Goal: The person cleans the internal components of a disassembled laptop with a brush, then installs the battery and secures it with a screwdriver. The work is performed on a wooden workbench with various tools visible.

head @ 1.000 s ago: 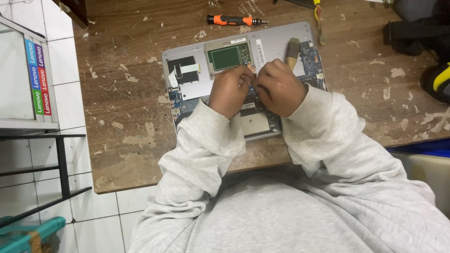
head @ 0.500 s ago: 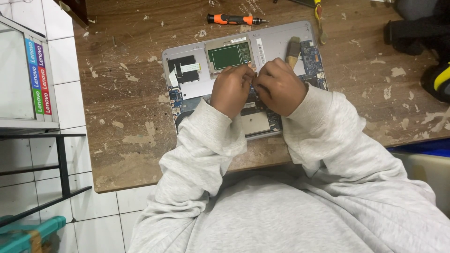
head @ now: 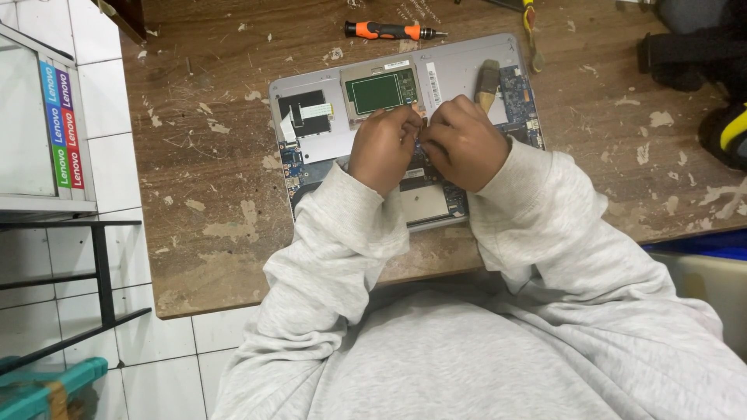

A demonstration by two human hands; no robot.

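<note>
Although both hands sit in plain view over the opened laptop point(head: 405, 132), what their fingertips pinch is hidden. The left hand point(head: 383, 148) and the right hand point(head: 464, 144) meet knuckle to knuckle above the middle of the exposed board, fingers curled down and inward, and the spot they work on lies under them. Each grip looks closed to a pinch, but I cannot tell whether either has hold of a part, a screw or a cable, since anything there is too small and covered.

The laptop lies bottom-up with its cover off on the worn wooden bench point(head: 210, 194), near the far middle of it. Its green touchpad board point(head: 381, 89) shows just beyond the left hand, and a black patch with a white ribbon cable point(head: 303, 113) sits at the case's left end. The near edge of the case is partly hidden by the grey sleeves point(head: 342, 233).

A small brush point(head: 487, 82) rests on the case just beyond the right hand, its bristle end hidden behind the knuckles. An orange-and-black screwdriver point(head: 393, 31) lies on the bench just past the laptop. At the upper right a dark bag point(head: 692, 54) is cut off by the frame, as is a metal rack point(head: 47, 140) on the left.
</note>
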